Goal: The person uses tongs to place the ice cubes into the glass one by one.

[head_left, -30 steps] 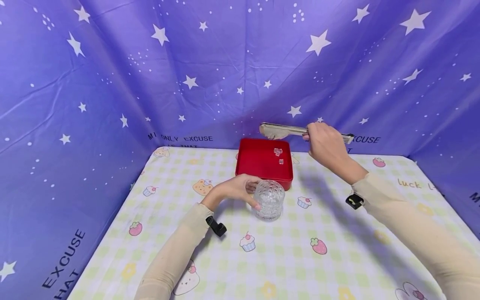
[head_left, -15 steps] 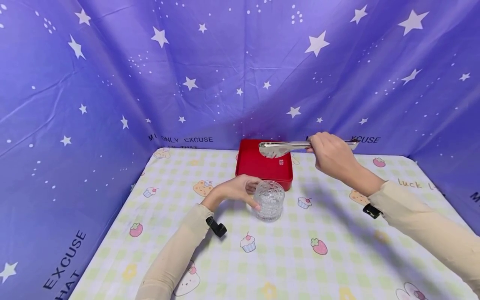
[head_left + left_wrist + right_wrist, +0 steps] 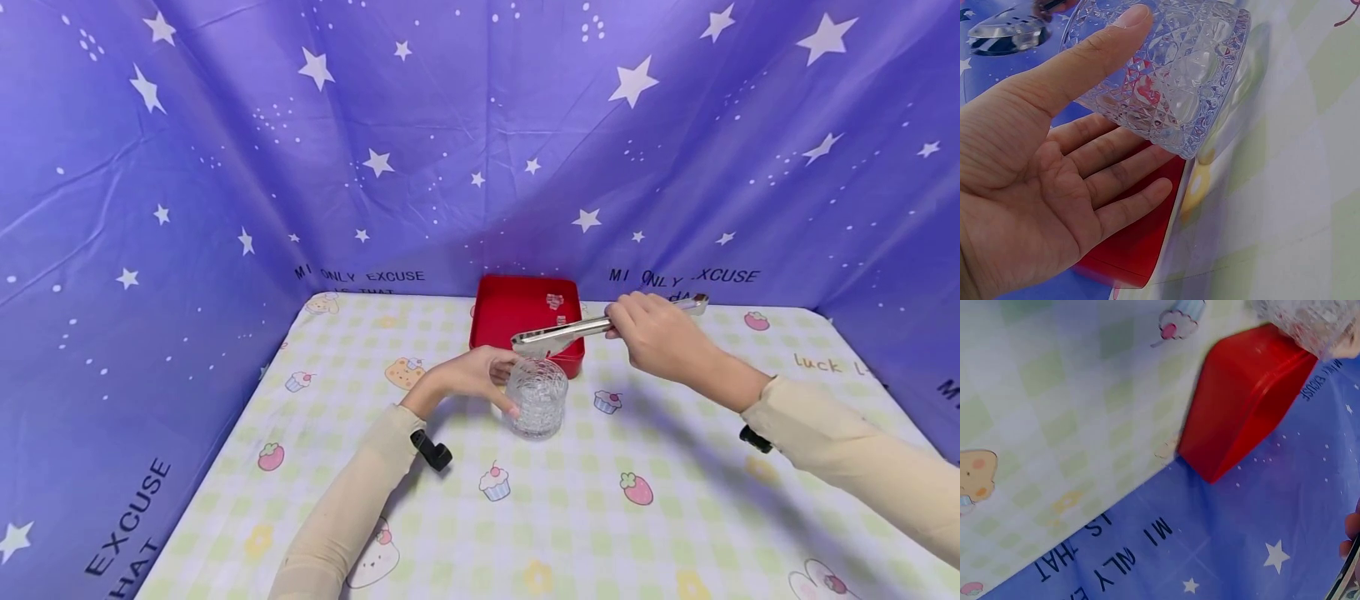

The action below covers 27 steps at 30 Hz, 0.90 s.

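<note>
A clear cut-glass tumbler stands upright on the table, just in front of a red square box. My left hand holds the tumbler from its left side, thumb at the near side and fingers behind it. Metal tongs are gripped in my right hand, which is raised to the right of the box. Their tips hang right over the tumbler's mouth; whether they pinch anything cannot be made out. Small clear pieces lie in the box's right part.
A checked cloth with cupcake and strawberry prints covers the table. Behind the box hangs a purple curtain with white stars, which also runs along both sides. Each sleeve has a black wrist strap.
The right hand has brought the tongs down and toward me, from above the back of the box to over the tumbler. My left hand and the tumbler have stayed in place.
</note>
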{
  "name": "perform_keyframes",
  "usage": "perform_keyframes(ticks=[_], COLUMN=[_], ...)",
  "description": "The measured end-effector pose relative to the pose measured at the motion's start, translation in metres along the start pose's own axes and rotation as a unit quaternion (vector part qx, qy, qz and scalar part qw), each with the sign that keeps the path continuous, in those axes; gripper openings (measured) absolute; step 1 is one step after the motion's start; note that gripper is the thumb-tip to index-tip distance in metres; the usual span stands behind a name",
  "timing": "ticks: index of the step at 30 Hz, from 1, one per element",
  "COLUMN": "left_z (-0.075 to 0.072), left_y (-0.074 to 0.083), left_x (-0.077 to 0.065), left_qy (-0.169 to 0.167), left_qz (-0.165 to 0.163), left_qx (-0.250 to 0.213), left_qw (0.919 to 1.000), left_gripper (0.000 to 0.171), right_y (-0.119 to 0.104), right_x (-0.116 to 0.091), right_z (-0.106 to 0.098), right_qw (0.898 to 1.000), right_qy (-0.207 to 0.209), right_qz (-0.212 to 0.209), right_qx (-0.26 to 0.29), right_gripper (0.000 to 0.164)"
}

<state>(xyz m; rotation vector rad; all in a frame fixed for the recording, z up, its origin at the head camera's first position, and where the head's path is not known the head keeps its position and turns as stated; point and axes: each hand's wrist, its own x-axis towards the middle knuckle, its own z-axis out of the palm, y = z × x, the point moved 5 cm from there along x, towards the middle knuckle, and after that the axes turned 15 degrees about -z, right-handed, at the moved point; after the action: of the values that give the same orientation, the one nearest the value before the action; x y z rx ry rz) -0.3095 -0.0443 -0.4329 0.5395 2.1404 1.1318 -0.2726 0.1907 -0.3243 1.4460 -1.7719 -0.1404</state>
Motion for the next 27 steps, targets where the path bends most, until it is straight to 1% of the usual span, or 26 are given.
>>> perform_keyframes(ticks=[4,6,10,13,19,23,27], left_z=[0.000,0.000,0.000,0.000,-0.002,-0.002,-0.001], left_y=[0.000,0.000,-0.001,-0.002,0.001,0.000,-0.001], left_x=[-0.001,-0.002,-0.001,0.000,0.000,0.000,0.000], left_qy=[-0.001,-0.005,-0.005,-0.002,-0.006,-0.006,0.000], left_qz=[0.002,0.004,0.005,0.007,0.004,-0.003,-0.008], left_qx=[-0.007,-0.010,-0.006,-0.002,-0.007,-0.006,0.001], left_qw=[1.0000,0.9999,1.0000,1.0000,0.9999,1.0000,1.0000], left_gripper=[0.077,0.074,0.066,0.066,0.073,0.076,0.077], right_y=[-0.007,-0.009,-0.012,-0.011,-0.009,-0.008,-0.005], right_x=[-0.003,-0.004,-0.006,-0.007,-0.005,-0.005,-0.004], right_z=[0.005,0.007,0.010,0.012,0.012,0.013,0.014], right_qw=[1.000,1.000,1.000,1.000,1.000,1.000,1.000], right_qy=[-0.010,-0.013,-0.014,-0.013,-0.007,-0.001,-0.002], right_qz=[-0.002,-0.004,-0.009,-0.009,-0.005,0.001,0.016], right_qx=[0.006,0.006,0.004,0.003,0.002,-0.001,-0.020], right_gripper=[0.043,0.042,0.042,0.041,0.042,0.042,0.042])
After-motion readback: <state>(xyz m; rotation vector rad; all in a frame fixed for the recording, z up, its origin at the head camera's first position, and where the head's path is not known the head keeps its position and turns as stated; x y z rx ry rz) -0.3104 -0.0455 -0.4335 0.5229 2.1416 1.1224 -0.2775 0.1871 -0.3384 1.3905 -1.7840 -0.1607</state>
